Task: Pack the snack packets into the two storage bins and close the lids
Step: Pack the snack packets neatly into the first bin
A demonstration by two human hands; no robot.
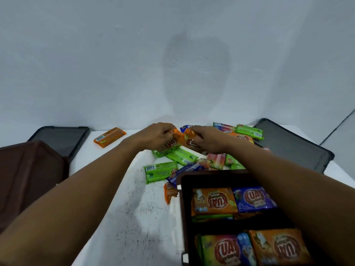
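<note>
Both hands reach into a pile of snack packets (182,160) at the far middle of the white table (124,208). My left hand (155,138) grips an orange packet (173,143), and my right hand (209,139) grips another orange packet (189,140); the two packets touch between the hands. An open brown bin (184,208) at the near right holds several orange, blue and green packets. A second brown bin (28,179) stands at the left edge, its inside hidden. A lone orange packet (109,137) lies at the far left.
Two dark grey lids lie flat at the back: one lid (61,139) behind the left bin, the other lid (292,146) at the far right. A pale wall rises just behind the table. Green packets (249,131) lie at the pile's far right.
</note>
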